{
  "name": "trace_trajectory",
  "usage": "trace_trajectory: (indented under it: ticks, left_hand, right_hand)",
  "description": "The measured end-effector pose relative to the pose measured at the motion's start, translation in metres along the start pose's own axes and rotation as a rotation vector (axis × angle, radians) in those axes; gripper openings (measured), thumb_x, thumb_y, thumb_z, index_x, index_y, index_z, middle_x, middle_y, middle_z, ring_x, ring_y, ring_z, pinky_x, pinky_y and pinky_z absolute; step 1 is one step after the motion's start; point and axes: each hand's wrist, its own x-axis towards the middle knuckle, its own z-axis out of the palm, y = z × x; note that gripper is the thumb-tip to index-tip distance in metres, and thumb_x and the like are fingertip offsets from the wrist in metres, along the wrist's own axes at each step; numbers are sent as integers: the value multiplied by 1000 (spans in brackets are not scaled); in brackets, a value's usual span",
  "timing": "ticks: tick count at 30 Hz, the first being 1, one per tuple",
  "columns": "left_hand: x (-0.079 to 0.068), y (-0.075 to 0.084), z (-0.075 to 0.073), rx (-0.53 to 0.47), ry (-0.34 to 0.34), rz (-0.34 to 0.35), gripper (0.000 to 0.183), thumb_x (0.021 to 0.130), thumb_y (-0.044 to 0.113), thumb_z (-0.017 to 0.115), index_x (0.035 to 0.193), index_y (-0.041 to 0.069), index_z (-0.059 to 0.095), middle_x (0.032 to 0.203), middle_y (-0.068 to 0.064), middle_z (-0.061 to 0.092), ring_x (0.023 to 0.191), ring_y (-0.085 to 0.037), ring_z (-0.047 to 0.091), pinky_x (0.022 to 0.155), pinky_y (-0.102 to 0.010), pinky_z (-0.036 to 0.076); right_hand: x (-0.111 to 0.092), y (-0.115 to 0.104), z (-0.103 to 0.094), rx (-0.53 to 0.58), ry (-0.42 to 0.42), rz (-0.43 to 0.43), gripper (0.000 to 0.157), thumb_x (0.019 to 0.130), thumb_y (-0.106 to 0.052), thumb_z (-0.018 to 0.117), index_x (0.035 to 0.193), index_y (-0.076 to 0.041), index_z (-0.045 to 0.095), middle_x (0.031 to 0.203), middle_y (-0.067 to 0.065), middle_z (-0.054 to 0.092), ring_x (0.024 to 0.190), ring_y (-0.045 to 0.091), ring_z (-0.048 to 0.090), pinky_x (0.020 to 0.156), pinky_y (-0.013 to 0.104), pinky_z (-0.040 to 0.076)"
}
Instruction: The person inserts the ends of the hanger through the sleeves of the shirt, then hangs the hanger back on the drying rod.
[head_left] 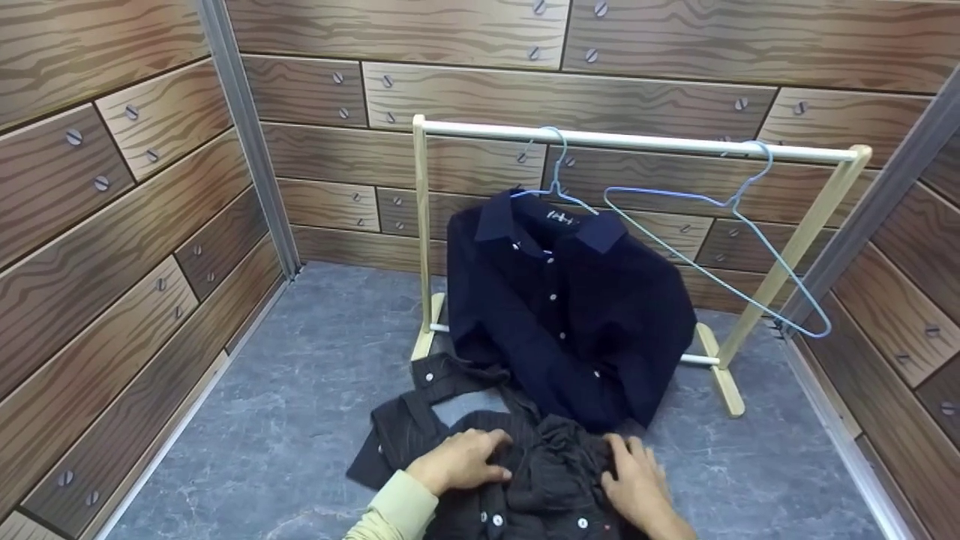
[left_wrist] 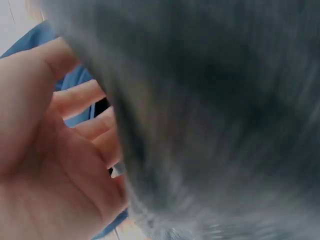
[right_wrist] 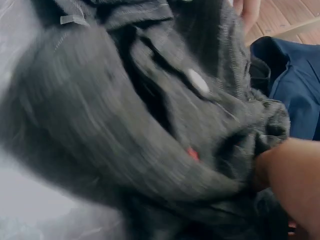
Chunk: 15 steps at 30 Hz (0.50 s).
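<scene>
A crumpled charcoal shirt (head_left: 544, 472) with white buttons lies bunched on the floor at the front. My left hand (head_left: 466, 461) grips its left part; in the left wrist view the fingers (left_wrist: 85, 100) go behind the blurred cloth, hiding their tips. Over on the shirt's right side, my right hand (head_left: 637, 480) holds the bunched edge. The right wrist view has that hand (right_wrist: 295, 175) partly buried in the folds. Just beyond is a navy button-up shirt (head_left: 570, 315), on a blue hanger (head_left: 556, 161) hooked over the rail.
A clothes rack with a white rail (head_left: 660, 140) and wooden posts (head_left: 795, 255) stands behind the shirts. A bare blue hanger (head_left: 780, 262) hangs tilted at its right. Wood-patterned walls (head_left: 150, 187) enclose the grey marbled floor (head_left: 300, 420) on three sides.
</scene>
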Motion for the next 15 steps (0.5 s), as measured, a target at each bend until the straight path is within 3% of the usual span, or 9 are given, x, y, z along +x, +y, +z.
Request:
trace_trajectory:
  ticks: [3, 6, 8, 10, 12, 15]
  left_hand:
    - [2, 4, 6, 5, 2, -16, 48, 83, 34, 76, 124, 14, 63, 110, -11, 71, 99, -26, 69, 79, -40, 56]
    - [5, 8, 11, -4, 47, -12, 45, 78, 21, 75, 120, 11, 63, 104, -14, 72, 92, -28, 70, 73, -40, 56]
    - [7, 8, 12, -30, 81, 1, 43, 77, 14, 73, 119, 10, 63, 102, -13, 72, 91, -27, 71, 72, -39, 56]
    - [9, 9, 12, -71, 121, 31, 41, 78, 9, 70, 119, 9, 64, 103, -11, 72, 92, -24, 70, 74, -36, 56]
    - [11, 11, 12, -111, 166, 72, 39, 81, 5, 68, 119, 9, 64, 104, -9, 73, 94, -20, 70, 77, -33, 56]
    - [17, 14, 11, -160, 224, 127, 36, 84, 1, 66, 119, 7, 64, 107, -7, 73, 97, -16, 70, 83, -29, 56]
  right_hand:
    - [-4, 0, 2, -35, 119, -51, 50, 73, -5, 72, 121, -8, 59, 118, 20, 56, 110, 42, 53, 84, 58, 43]
    - [-6, -8, 4, -22, 273, -190, 49, 66, 1, 72, 113, -7, 63, 110, 15, 58, 103, 38, 56, 81, 53, 44]
    - [-5, -17, 5, 10, 329, -284, 43, 66, 2, 73, 107, -8, 66, 102, 9, 61, 95, 30, 59, 79, 48, 47]
    - [-6, -28, 5, 44, 315, -345, 33, 71, -3, 75, 101, -11, 67, 97, 1, 62, 89, 22, 59, 75, 43, 48]
    - [-7, -39, 4, 65, 249, -365, 23, 79, -16, 77, 100, -14, 68, 94, -5, 62, 86, 17, 58, 74, 39, 47]
    - [-11, -50, 4, 52, 108, -329, 34, 84, -44, 74, 102, -16, 67, 96, -8, 63, 89, 15, 57, 73, 38, 45]
